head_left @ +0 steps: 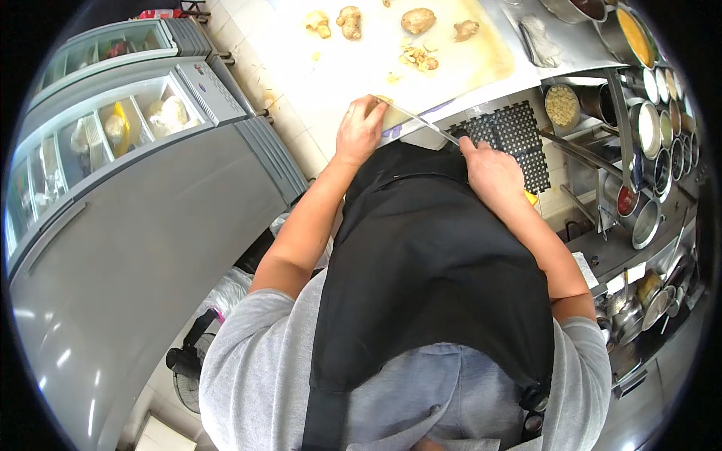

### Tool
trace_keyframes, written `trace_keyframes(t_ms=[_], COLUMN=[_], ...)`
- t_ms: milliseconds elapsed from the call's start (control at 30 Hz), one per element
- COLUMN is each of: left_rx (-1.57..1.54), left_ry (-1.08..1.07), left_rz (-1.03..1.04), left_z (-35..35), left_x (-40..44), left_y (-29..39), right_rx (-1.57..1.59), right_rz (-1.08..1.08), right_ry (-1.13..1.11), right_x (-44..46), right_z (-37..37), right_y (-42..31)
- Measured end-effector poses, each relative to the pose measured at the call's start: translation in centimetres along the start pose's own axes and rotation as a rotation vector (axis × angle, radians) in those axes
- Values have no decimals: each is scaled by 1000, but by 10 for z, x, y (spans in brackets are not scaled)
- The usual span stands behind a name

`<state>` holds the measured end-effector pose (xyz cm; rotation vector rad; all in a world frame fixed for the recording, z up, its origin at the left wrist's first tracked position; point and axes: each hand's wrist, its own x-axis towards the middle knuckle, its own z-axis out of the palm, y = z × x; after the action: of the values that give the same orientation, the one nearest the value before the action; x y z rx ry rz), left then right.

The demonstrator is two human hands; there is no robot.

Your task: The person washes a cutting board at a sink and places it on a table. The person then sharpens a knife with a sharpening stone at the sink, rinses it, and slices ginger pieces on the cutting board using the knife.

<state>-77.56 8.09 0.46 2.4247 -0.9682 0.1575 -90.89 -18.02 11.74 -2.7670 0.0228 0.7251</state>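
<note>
My right hand [495,171] is closed around a knife, in front of my black apron. The knife's blade [425,122] points up and left, its tip end close to the fingers of my left hand [359,129]. That hand is pinched on a small pale yellow piece of ginger [384,99] at the near edge of the white cutting board [474,64]. Farther back on the board lie several knobs of ginger, among them a large brown one [418,20] and a peeled-looking one [318,23]. Peelings [420,58] are heaped in the middle of the board.
Grey chest freezers [150,203] with glass tops stand at left. On the right are a pot of chopped pale food [562,105], a pan of orange liquid [635,37] and racks of metal containers [647,128]. A crumpled cloth [540,41] lies beside the board. A black mat [511,139] covers the floor.
</note>
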Motion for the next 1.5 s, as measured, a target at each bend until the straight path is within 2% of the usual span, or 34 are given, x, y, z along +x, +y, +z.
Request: trace_keyframes(t_ms=[333, 533, 633, 700, 733, 767, 833, 900, 967, 1000, 1033, 1100, 1133, 1167, 1233, 1267, 1300, 1367, 1500], left_rx=[7, -14, -7, -14, -13, -14, -87, -106, -4, 28, 33, -79, -95, -90, -268, -198, -201, -26, -21], left_ry=[-26, -6, 22, 3, -12, -15, -40, -94, -127, -138, -138, -385, -354, -356, -60, -19, -21, -227, -303], left_rz=[-128, -125, -91, -100, -117, -108, -171, -173, -174, -273, -276, -703, -748, -745, -522, -172, -168, 105, 9], left_z=[3, 6, 7, 6, 4, 0, -9, -16, -22, -20, -21, -24, -23, -26, -31, -34, -31, -32, -28], left_x=[4, 2, 1, 2, 3, 7, 15, 24, 29, 31, 37, 47, 48, 46, 41, 40, 38, 35, 44], left_y=[13, 11, 7, 9, 9, 10, 12, 6, 2, 4, 8, 11, 6, 2, -7, -17, -22, -25, -22], right_rx=[-54, -49, 50, 188, 234, 238, 444, 443, 401, 413, 415, 441, 418, 423, 373, 373, 367, 363, 341], right_rz=[23, 10, -11, -158, -131, -125, -288, -297, -147, -104, -110, -38, -42, -42, -28, -24, -7, 9, -6], right_ry=[1, 1, -59, 32, -96, -90, -156, -118, -21, 9, 8, 24, 42, 45, 16, 18, 4, -15, 27], right_x=[-2, 3, 27, 50, 54, 58, 64, 65, 56, 51, 47, 39, 35, 33, 27, 25, 23, 20, 21], right_z=[-9, -16, 1, 43, 30, 24, 20, 28, 27, 26, 21, 16, 15, 15, 14, 14, 13, 15, 23], right_y=[-6, -5, 14, 36, 38, 43, 57, 62, 50, 45, 38, 27, 22, 19, 16, 15, 13, 12, 9])
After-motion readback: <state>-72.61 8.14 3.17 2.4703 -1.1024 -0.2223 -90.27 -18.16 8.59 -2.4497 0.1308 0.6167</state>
